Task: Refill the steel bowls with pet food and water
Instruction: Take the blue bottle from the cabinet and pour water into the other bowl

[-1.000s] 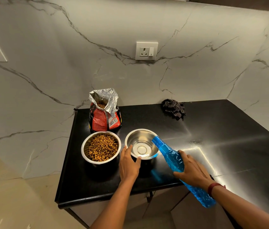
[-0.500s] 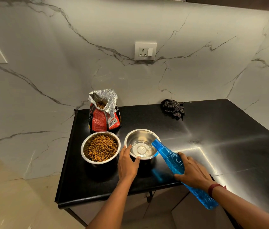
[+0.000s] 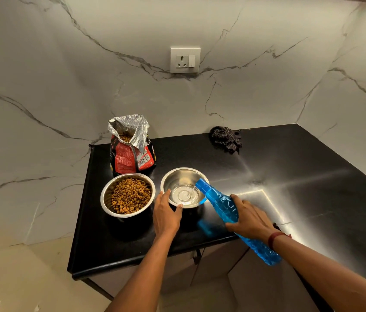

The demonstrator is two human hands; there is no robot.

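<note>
At lower centre of the frame, our left hand (image 3: 166, 216) cups the near wall of the water bowl (image 3: 178, 176), thumb and fingers curved round its rim, probably to keep the light steel from sliding. Our right hand (image 3: 248, 219) grips the bottle (image 3: 221, 202) at its waist and tilts it neck-down over the bowl's right rim. A thin stream feeds a shallow pool. The bottle is translucent blue plastic with a faceted surface.

Just left, the food bowl (image 3: 104, 199) holds brown kibble, so we judge that half done. Both bowls stand on the glossy black counter (image 3: 290, 172).

Behind them the red bag (image 3: 130, 158) stands open, its foil lining crumpled. At upper right lies a rumpled checked cloth (image 3: 225, 138), and above it a socket (image 3: 185, 60) sits in veined marble.
</note>
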